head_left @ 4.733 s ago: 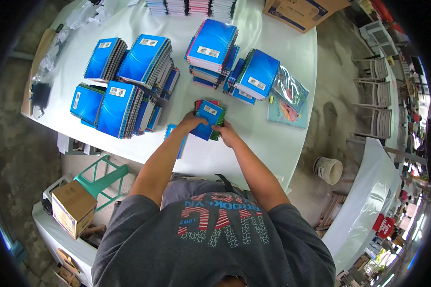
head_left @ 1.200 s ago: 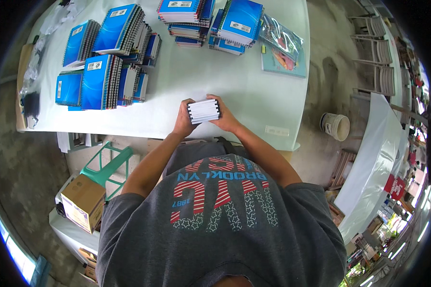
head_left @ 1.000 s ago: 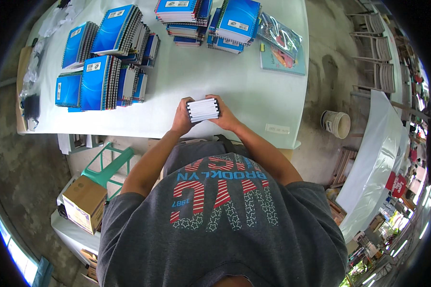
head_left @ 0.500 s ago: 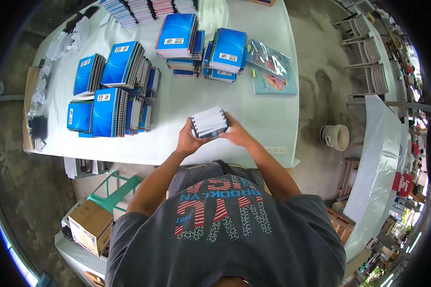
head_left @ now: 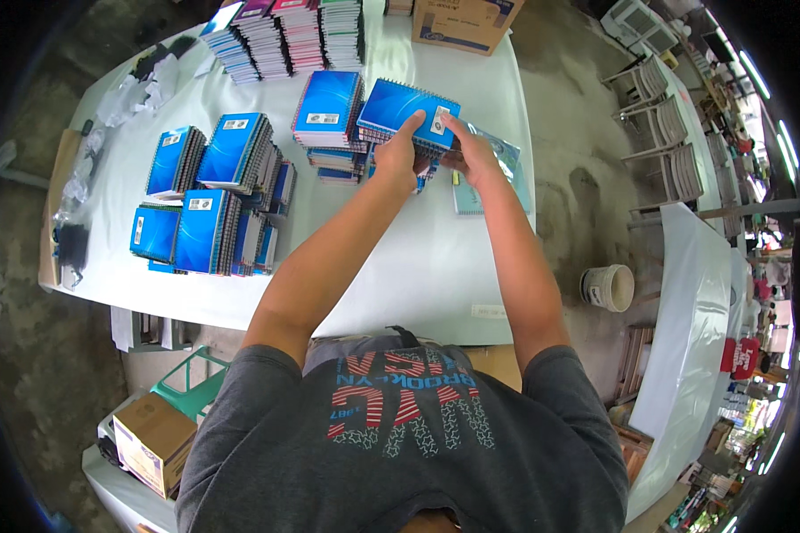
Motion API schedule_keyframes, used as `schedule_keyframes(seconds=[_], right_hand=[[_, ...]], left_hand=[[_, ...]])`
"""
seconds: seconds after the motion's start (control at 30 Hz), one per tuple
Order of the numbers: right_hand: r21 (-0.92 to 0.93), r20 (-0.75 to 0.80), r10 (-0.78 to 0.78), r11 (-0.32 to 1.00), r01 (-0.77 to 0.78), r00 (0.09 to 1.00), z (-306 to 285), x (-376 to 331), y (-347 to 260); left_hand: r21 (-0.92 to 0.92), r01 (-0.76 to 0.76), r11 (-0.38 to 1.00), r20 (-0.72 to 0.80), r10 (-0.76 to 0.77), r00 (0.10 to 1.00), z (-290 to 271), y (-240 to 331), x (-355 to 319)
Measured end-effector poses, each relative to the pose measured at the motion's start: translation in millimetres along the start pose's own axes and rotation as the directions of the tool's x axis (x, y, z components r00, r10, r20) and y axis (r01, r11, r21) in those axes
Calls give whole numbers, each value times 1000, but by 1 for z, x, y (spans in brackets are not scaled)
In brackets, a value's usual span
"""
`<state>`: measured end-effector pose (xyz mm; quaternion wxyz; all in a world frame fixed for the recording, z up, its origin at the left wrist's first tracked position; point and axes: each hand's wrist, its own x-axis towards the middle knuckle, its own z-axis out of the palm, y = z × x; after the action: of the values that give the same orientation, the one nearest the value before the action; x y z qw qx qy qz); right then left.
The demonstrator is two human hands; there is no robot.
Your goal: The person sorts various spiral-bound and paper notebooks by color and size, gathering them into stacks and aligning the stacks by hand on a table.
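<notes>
A bundle of blue-covered spiral notebooks (head_left: pixel 398 104) is gripped between my two hands at the right side of the piles, lying crosswise over the pile below it. My left hand (head_left: pixel 396 160) has its thumb on the top cover and its fingers along the near side. On the right end, my right hand (head_left: pixel 474 153) closes around the corner near the white label. Whether the bundle rests fully on the pile underneath cannot be seen. Just left stands another pile of blue notebooks (head_left: pixel 329 99). A teal notebook (head_left: pixel 471 197) lies partly covered beyond my right hand.
More blue notebook piles (head_left: pixel 206 218) stand at the left of the white table (head_left: pixel 347 284). Tall stacks of notebooks (head_left: pixel 298 35) line the far edge, beside a cardboard box (head_left: pixel 462 25). Crumpled plastic (head_left: pixel 80 160) lies along the left edge. A bucket (head_left: pixel 607 288) stands on the floor at right.
Both hands have moved forward from near the table's front edge to the right-hand pile, carrying the notebooks. The bundle, seen edge-on before, now lies cover up. The view has shifted slightly.
</notes>
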<state>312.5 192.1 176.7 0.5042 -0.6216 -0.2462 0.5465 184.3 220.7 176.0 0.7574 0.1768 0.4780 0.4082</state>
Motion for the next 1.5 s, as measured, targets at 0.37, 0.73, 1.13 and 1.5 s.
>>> schedule_keyframes(seconds=[0.37,0.73,1.13,1.5], right_hand=[[-123,49,73,990,-66,996,-8,40,-3],[-190,73,83,979,-68,994,-9,46,-6],[-234,143,46,972,-11,989,-13,39,-8],[-260,163,124,962,-78,979,-6,61,-14]], left_hand=[[78,157,984,-93,-150,984,-3,0,28],[198,172,965,-148,-144,978,-2,4,6],[101,80,992,-76,-73,994,-19,-6,-2],[141,159,977,-15,-159,987,-45,-5,-49]])
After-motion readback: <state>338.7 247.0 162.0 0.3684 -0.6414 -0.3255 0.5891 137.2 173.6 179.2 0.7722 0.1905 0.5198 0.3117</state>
